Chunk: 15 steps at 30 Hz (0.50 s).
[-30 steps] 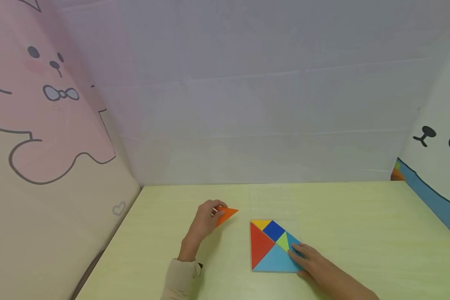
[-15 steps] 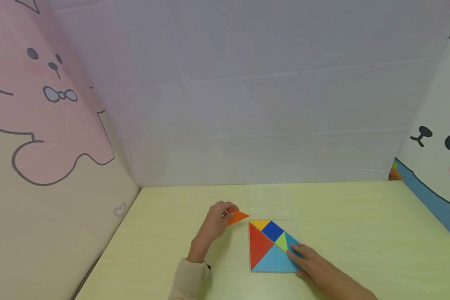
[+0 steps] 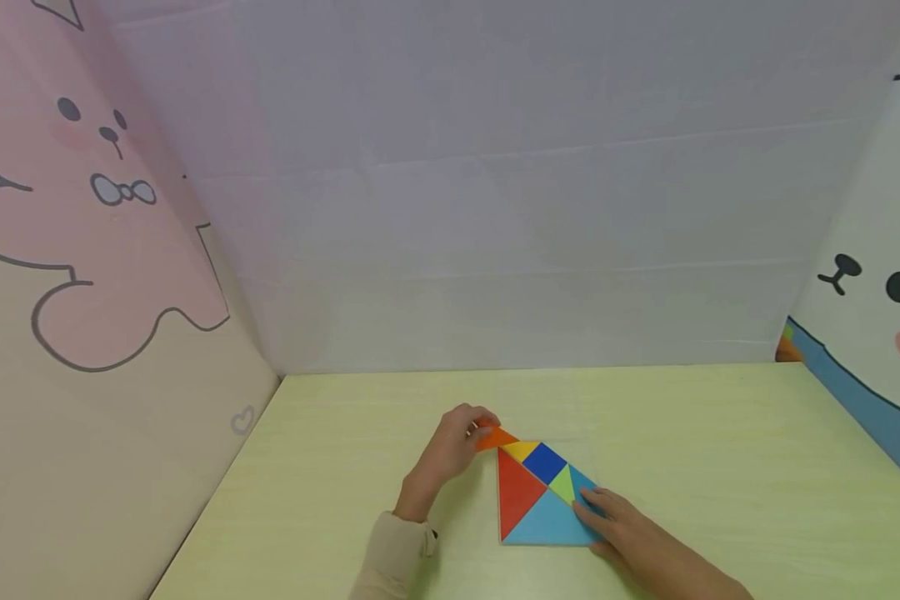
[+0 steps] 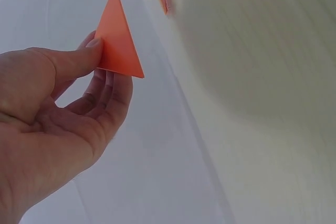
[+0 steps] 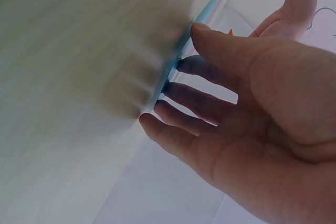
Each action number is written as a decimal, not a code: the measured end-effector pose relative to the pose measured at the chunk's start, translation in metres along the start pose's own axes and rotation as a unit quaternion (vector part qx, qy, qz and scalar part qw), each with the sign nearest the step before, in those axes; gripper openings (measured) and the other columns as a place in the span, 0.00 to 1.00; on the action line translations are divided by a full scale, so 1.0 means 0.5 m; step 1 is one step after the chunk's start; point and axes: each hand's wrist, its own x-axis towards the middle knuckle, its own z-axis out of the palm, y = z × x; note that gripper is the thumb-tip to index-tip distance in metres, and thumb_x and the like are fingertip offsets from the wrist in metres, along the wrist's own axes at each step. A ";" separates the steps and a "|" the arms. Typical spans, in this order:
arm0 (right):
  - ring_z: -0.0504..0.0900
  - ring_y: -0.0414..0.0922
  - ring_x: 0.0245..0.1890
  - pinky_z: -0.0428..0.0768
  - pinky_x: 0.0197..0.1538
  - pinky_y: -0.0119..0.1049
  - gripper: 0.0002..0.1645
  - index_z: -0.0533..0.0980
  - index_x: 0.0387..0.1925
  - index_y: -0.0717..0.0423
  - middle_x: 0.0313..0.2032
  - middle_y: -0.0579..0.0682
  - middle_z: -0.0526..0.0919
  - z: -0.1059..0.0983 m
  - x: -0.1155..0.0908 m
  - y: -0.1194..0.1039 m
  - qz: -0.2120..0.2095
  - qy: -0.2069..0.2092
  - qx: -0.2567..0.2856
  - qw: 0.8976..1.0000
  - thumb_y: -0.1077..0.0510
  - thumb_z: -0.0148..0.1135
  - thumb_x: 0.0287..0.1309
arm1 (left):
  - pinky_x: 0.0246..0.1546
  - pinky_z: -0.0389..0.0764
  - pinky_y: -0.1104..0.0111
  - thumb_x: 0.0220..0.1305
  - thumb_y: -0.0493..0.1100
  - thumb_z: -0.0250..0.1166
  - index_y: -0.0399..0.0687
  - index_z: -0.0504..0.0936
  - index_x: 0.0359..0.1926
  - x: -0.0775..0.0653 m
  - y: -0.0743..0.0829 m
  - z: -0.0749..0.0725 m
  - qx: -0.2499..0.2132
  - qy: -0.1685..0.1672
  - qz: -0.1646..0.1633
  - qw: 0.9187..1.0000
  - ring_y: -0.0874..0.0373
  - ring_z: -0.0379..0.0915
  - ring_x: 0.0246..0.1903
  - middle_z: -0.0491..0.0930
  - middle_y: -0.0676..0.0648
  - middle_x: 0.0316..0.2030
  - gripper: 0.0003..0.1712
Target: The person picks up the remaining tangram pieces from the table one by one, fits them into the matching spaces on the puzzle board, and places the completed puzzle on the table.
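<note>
Between thumb and fingers, my left hand point(image 3: 450, 446) pinches an orange triangular tangram piece point(image 4: 116, 43). In the head view that piece overlaps the upper left corner of a set of tangram pieces on the table. Laid together there are a red triangle point(image 3: 516, 498), a light blue triangle point(image 3: 546, 523), a small yellow triangle point(image 3: 522, 450), a dark blue square point(image 3: 544, 464), a green piece point(image 3: 562, 484) and a medium blue piece point(image 3: 579, 478). My right hand point(image 3: 626, 529) rests its fingertips on the set's right side, partly hiding the blue pieces; its fingers are loosely extended in the right wrist view.
The pale yellow-green table point(image 3: 330, 467) runs back to a whitish cloth wall point(image 3: 450, 208). Side curtains carry a pink cartoon animal point(image 3: 127, 250) on the left and a white cartoon animal point(image 3: 881, 200) on the right.
My left hand has moved right with the orange triangle, from apart on the left to the set's upper left corner. The right hand and the laid pieces stay in place.
</note>
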 end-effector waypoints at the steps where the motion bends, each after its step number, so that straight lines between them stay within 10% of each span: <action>1: 0.68 0.61 0.70 0.80 0.57 0.52 0.33 0.70 0.72 0.55 0.72 0.58 0.68 0.000 -0.001 0.000 0.001 -0.001 0.001 1.000 0.50 0.64 0.70 | 0.40 0.80 0.70 0.71 0.30 0.63 0.40 0.86 0.47 0.002 0.001 0.003 -0.001 -0.002 0.001 1.000 0.54 0.75 0.39 0.81 0.46 0.39 0.08; 15: 0.68 0.63 0.69 0.81 0.56 0.52 0.33 0.72 0.71 0.57 0.71 0.59 0.68 -0.002 0.004 -0.001 0.003 -0.001 0.007 1.000 0.50 0.65 0.69 | 0.46 0.80 0.71 0.73 0.31 0.61 0.43 0.85 0.47 0.033 0.018 0.045 0.015 -0.040 0.020 0.999 0.59 0.74 0.42 0.82 0.49 0.42 0.09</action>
